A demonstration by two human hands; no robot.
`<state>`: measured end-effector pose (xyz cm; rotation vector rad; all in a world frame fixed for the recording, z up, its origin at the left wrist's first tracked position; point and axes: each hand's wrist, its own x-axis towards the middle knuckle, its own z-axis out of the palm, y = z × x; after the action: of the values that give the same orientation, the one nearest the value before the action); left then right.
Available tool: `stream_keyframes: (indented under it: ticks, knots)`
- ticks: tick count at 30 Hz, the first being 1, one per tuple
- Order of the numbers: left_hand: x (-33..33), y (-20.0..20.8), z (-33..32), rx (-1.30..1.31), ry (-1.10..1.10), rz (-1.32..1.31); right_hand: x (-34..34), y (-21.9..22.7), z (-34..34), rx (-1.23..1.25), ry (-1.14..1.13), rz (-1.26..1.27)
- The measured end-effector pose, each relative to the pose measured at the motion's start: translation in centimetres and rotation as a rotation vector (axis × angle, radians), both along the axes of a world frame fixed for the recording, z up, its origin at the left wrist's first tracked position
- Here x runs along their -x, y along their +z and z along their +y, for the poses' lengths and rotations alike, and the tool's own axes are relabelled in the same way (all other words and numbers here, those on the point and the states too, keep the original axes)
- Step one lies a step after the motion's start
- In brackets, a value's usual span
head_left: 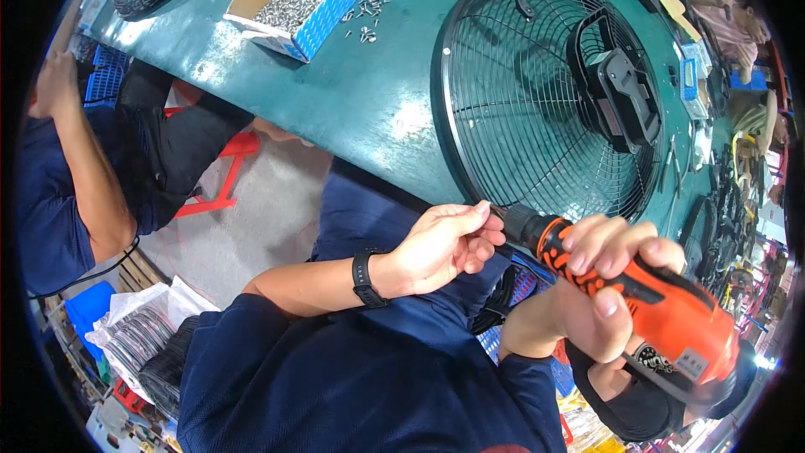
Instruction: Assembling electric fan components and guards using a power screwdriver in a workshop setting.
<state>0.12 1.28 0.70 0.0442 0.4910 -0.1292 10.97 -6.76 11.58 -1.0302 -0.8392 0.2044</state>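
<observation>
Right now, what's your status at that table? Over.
Right hand gripping orange power screwdriver. Left hand at its front end, contents unclear. Black fan guard just beyond. Screw box off left, seemingly out of the way.

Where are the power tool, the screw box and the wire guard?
Power tool [662, 312], head view: orange casing.
Screw box [335, 13], head view: blue side wall.
Wire guard [534, 101], head view: wires near its middle.

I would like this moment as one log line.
Right hand: grips orange power driver; left hand: near driver's front end; green table: fan guard, screw box
</observation>
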Motion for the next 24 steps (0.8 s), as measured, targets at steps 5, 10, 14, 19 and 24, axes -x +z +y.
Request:
stream_keyframes:
  ticks: [5, 10, 14, 19, 24]
  knots:
    - [0.4, 0.3, 0.3, -0.078, -0.02, 0.034, -2.0, -0.1, 2.0, 0.103, 0.239, -0.058]
    - [1.0, 1.0, 0.6, -0.831, 0.105, 0.037, -2.3, 0.3, 3.4, 0.202, 0.305, -0.086]
    - [0.3, 0.0, 2.2, -1.559, 0.255, -0.057, -2.1, 0.7, 4.3, 0.251, 0.253, 0.099]
    - [0.4, 0.5, 3.9, -1.464, 0.188, -0.092, -2.2, 0.5, 4.7, 0.279, 0.276, 0.081]
    - [0.4, -0.3, 5.1, -1.293, 0.32, -0.037, -2.9, -0.2, 4.0, 0.115, 0.406, -0.041]
